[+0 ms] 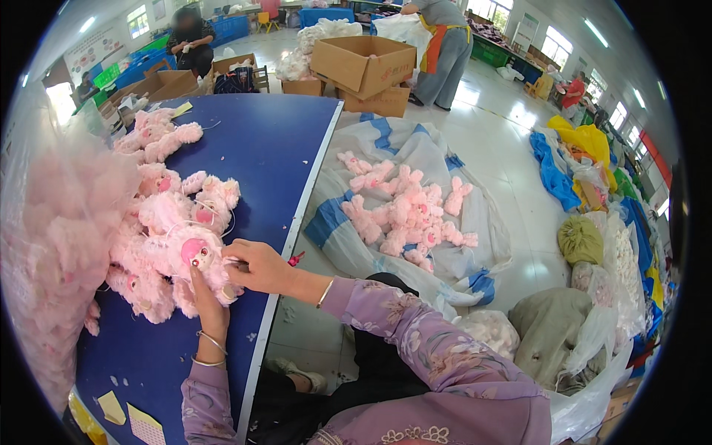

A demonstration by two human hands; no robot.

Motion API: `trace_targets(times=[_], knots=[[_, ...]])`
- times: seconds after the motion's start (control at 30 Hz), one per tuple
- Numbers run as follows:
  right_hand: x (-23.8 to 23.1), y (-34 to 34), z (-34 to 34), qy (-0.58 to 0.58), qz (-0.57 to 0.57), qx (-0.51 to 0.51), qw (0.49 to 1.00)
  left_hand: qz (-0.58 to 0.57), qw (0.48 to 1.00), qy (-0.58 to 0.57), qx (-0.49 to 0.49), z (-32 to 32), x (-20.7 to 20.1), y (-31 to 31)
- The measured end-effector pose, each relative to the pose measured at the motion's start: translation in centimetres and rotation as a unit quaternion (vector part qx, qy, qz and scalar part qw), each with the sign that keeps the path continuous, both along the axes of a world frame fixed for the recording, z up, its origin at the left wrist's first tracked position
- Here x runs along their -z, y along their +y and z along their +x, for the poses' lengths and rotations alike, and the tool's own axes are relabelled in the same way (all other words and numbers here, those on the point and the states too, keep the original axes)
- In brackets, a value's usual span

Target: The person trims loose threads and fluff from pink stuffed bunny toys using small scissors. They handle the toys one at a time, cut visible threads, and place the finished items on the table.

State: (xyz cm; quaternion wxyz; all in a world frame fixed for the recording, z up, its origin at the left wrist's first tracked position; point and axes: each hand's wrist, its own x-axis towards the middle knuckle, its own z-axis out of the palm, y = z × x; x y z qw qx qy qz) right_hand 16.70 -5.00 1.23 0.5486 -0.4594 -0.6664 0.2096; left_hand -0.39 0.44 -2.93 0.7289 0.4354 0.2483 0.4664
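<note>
Purple flowered sleeves (pixel 437 334) lie nearest. Over the worktop (pixel 274 141), the left hand (pixel 211 310) holds a pink toy (pixel 197 254), fingers partly hidden; fingers of the right hand (pixel 263 267) pinch its side. Other pink toys (pixel 159 211) crowd beyond, a bulging plastic bag (pixel 59 245) hems in the left, and a sheet (pixel 330 220) bearing more toys (pixel 419 208) spreads right.

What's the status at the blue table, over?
Left hand gripping plush, face showing. Right hand at plush's side. Plush pile crowding close.

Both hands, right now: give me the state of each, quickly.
Left hand: holding the pink plush toy near its face.
Right hand: curled at the toy's side; whether it grips anything cannot be told.
</note>
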Motion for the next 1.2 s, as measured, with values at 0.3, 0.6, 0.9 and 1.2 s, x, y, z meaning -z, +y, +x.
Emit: trace_targets(times=[0.3,0.6,0.9,1.2], knots=[[-0.2,0.9,0.5,0.241,-0.202,-0.048,0.948,0.024,1.0,0.011,-0.001,-0.8,2.6,1.1],[0.7,1.7,0.8,0.286,-0.181,-0.107,0.935,-0.036,0.997,-0.063,-0.038,0.7,-1.6,-0.8],[0.4,1.2,1.4,0.245,-0.185,-0.102,0.946,-0.009,0.999,-0.048,-0.016,0.2,0.0,0.4],[0.2,2.3,1.6,0.083,-0.04,0.084,0.992,0.088,0.995,0.046,-0.029,0.3,1.1,0.2]])
